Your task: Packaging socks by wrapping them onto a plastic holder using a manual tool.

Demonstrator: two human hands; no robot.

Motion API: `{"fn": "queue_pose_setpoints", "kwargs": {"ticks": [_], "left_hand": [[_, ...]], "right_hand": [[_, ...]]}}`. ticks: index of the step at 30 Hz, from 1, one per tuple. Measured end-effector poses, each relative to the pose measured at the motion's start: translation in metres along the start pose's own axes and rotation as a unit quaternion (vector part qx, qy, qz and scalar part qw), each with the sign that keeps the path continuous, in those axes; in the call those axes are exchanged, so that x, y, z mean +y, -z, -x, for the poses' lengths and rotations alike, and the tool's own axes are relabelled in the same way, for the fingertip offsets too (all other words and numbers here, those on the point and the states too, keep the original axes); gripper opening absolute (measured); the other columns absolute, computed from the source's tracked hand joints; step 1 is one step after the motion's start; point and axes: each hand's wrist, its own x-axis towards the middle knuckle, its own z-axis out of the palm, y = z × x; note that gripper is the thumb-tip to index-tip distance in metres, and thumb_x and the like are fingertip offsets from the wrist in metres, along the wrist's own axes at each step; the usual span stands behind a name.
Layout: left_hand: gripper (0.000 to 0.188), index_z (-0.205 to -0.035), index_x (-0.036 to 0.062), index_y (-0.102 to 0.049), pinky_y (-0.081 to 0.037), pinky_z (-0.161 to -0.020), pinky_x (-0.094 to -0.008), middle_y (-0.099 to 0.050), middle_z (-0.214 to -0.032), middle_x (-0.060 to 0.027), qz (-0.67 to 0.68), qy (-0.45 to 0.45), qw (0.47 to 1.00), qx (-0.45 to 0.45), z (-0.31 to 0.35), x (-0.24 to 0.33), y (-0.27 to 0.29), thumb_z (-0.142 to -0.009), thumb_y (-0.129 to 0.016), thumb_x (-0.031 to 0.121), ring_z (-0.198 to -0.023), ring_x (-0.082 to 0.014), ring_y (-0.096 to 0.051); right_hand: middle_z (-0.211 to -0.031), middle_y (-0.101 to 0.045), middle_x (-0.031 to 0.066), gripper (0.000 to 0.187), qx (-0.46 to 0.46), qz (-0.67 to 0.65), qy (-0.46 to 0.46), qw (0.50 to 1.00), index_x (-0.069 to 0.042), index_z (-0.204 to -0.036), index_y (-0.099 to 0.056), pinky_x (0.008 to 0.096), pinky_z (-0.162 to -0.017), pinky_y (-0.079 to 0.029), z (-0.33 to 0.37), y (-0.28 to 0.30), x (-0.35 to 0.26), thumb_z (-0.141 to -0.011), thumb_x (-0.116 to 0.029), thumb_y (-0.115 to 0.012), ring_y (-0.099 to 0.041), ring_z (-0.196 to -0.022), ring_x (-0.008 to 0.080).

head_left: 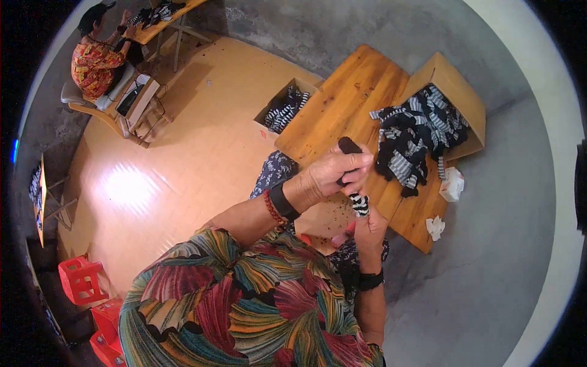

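A narrow knitted piece [359, 204], black at one end and striped black and white at the other, is stretched between my hands; whether it is a sock or a glove I cannot tell. My left hand [342, 169] is closed round its black part, with a dark tip poking out above the fingers. Below it, my right hand [370, 229] grips the striped end. Just right of my hands, a heap of similar black and grey-striped knitted pieces [413, 144] spills onto the wooden table [342, 92].
The heap comes from a tipped cardboard box [471, 116] against the wall. A second box [264, 125] of striped pieces stands on the floor. Crumpled white tissue [435, 228] and a white packet [452, 185] lie by the table edge. Another person [98, 64] sits far left; red stools [82, 280] stand near left.
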Motion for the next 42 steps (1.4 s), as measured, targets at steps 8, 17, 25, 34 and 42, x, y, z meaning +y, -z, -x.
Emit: {"fn": "queue_pose_setpoints", "kwargs": {"ticks": [8, 17, 25, 34, 42], "left_hand": [[0.013, -0.08, 0.0086, -0.049, -0.041, -0.044, -0.027, -0.035, -0.05, 0.0028, -0.003, 0.055, 0.994, 0.091, 0.002, -0.007, -0.002, -0.085, -0.05, 0.021, -0.039, -0.0102, -0.036], [0.025, -0.097, 0.0022, -0.049, -0.048, -0.058, -0.0324, -0.055, -0.067, -0.007, 0.001, -0.093, 0.983, 0.158, -0.01, -0.002, 0.0, -0.088, -0.045, 0.025, -0.052, -0.017, -0.052], [0.023, -0.076, 0.0056, -0.05, -0.042, -0.045, -0.0272, -0.038, -0.05, 0.0003, 0.063, -0.017, 0.993, 0.096, -0.008, -0.006, 0.0, -0.087, -0.046, 0.025, -0.041, -0.0106, -0.038], [0.023, -0.07, 0.0066, -0.047, -0.04, -0.039, -0.0258, -0.036, -0.048, 0.0007, 0.006, 0.06, 0.996, 0.064, -0.005, -0.011, 0.006, -0.084, -0.052, 0.023, -0.037, -0.0115, -0.038], [0.025, -0.099, 0.0029, -0.046, -0.049, -0.068, -0.0373, -0.053, -0.087, -0.0082, 0.013, -0.126, 0.983, 0.13, -0.01, -0.008, 0.009, -0.087, -0.045, 0.025, -0.078, -0.0203, -0.056]], "right_hand": [[-0.049, -0.033, -0.0043, 0.019, -0.162, -0.533, -0.3, 0.774, -0.009, -0.076, -0.046, 0.0217, -0.036, -0.024, 0.003, -0.016, -0.01, -0.085, -0.025, -0.048, -0.029, -0.037, 0.0064], [-0.063, -0.047, -0.0022, 0.017, -0.082, -0.417, -0.323, 0.846, -0.005, -0.075, -0.049, 0.023, -0.041, -0.03, 0.004, -0.009, 0.002, -0.086, -0.019, -0.047, -0.038, -0.047, 0.0098], [-0.056, -0.039, -0.0054, 0.019, 0.025, -0.002, -0.026, 0.999, -0.004, -0.074, -0.052, 0.019, -0.045, -0.031, -0.002, -0.007, 0.02, -0.086, -0.018, -0.047, -0.035, -0.051, 0.002], [-0.049, -0.033, -0.0048, 0.019, -0.117, -0.497, -0.299, 0.806, -0.007, -0.076, -0.046, 0.0206, -0.036, -0.029, 0.004, -0.016, -0.01, -0.087, -0.023, -0.046, -0.032, -0.039, 0.0056], [-0.048, -0.034, -0.0035, 0.018, -0.085, -0.447, -0.286, 0.843, -0.006, -0.077, -0.047, 0.0199, -0.033, -0.025, -0.002, -0.011, -0.006, -0.087, -0.021, -0.046, -0.031, -0.037, 0.005]]}}
